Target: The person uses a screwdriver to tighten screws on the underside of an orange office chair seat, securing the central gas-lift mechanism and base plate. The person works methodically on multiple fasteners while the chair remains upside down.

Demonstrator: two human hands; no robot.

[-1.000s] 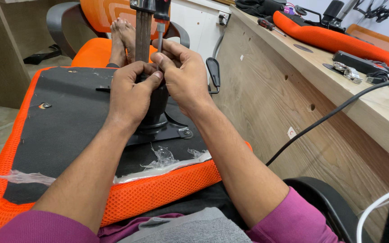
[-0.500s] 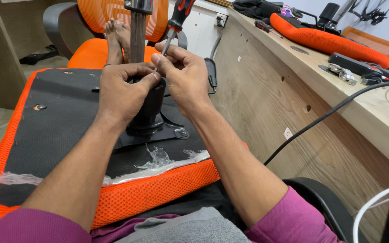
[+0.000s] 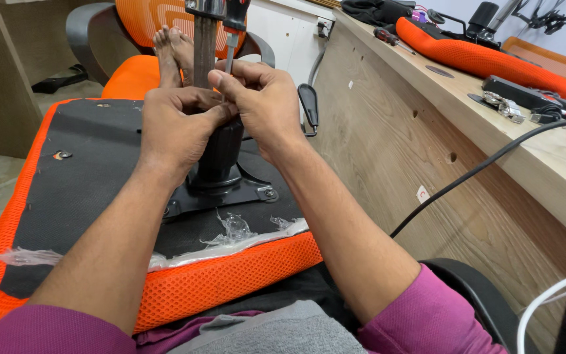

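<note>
An upturned office chair seat (image 3: 93, 177) lies before me, black underneath with an orange mesh edge (image 3: 230, 275). A black column sleeve (image 3: 221, 157) and a metal gas cylinder (image 3: 203, 46) rise from its bolted plate (image 3: 257, 193). My left hand (image 3: 178, 124) is curled against the top of the sleeve. Pressed against it, my right hand (image 3: 263, 105) pinches the thin shaft of a screwdriver (image 3: 228, 56). The red and black handle (image 3: 236, 13) stands above my fingers. The screwdriver's tip is hidden between my hands.
Two bare feet (image 3: 171, 52) rest on another orange chair behind the column. Torn clear plastic wrap (image 3: 230, 229) lies on the seat's near edge. A wooden desk (image 3: 466, 111) on the right carries an orange cushion (image 3: 486, 59), tools and a black cable (image 3: 492, 160).
Both hands have stayed together at the column. The screwdriver handle leaned to the right half a second ago and now stands nearly upright again.
</note>
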